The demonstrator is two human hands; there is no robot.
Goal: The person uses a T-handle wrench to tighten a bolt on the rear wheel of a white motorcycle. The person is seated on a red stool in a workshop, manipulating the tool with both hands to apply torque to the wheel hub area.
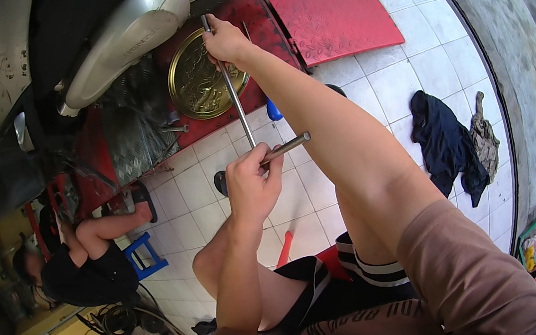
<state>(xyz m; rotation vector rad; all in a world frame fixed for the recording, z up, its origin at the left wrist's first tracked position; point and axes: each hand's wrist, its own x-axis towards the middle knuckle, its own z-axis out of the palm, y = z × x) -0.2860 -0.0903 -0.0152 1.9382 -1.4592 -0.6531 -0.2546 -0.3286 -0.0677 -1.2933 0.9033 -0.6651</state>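
A long steel bar (236, 102) with a crossbar handle (295, 142) slants between my hands. My right hand (229, 44) is wrapped round its far end, just below the scooter's tyre. My left hand (251, 184) is closed around the crossbar junction at the near end. Behind the bar, a round brass tray (179, 87) with a raised pattern lies on the red metal lift (243, 10). The scooter's silver side cover (122, 43) is at the upper left. A spanner (174, 130) lies near the lift's edge, and a blue object (273, 110) is partly hidden behind my right forearm.
A red ramp plate (335, 13) extends right over white floor tiles. A co-worker (91, 269) sits at left beside a blue stool (145, 257), with hoses (120, 320) below. Dark cloths (446, 139) lie on the floor at right, near a concrete strip (503, 60).
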